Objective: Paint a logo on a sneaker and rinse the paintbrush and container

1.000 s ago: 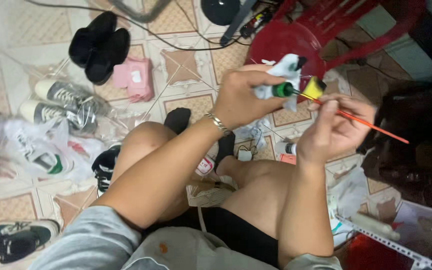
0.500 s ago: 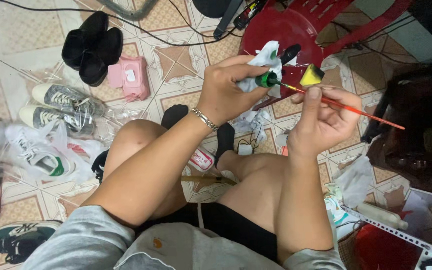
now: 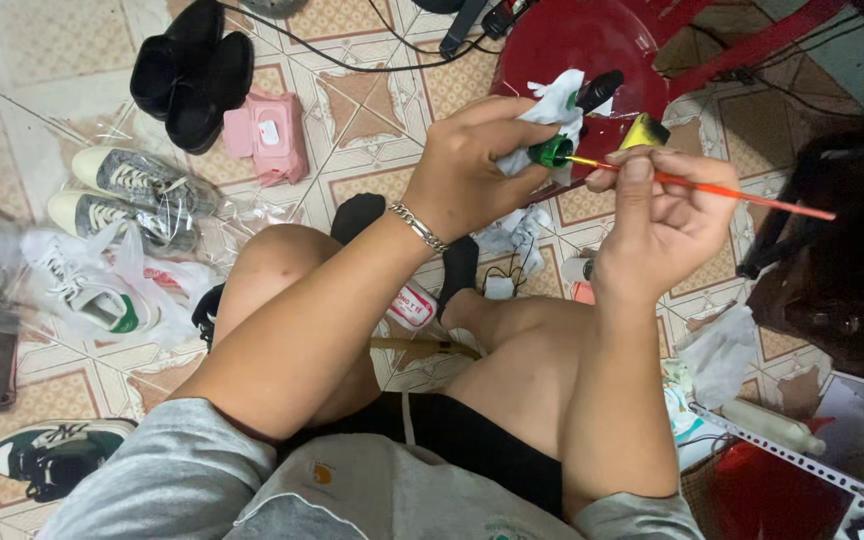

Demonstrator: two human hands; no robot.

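Observation:
My left hand [image 3: 472,165] grips a crumpled white tissue [image 3: 550,110] together with a small green paint pot [image 3: 553,152]. My right hand [image 3: 662,225] pinches a thin orange paintbrush [image 3: 727,191]; its tip touches the green pot's mouth. Both hands are raised above my knees, in front of a red plastic stool [image 3: 592,40]. A silver bracelet [image 3: 420,228] circles my left wrist. A yellow and black object [image 3: 644,131] sits just behind the brush.
Shoes lie on the tiled floor at left: a black pair [image 3: 192,70], grey sneakers in clear wrap [image 3: 137,195], a white sneaker [image 3: 92,295], a dark green one [image 3: 52,455]. A pink wipes pack [image 3: 272,135], cables [image 3: 352,55], crumpled tissues [image 3: 722,350] and a dark chair [image 3: 832,260] surround me.
Both hands shifted slightly left and down in view. The brush tip has come to the green pot's mouth. The grips on tissue, pot and brush are unchanged.

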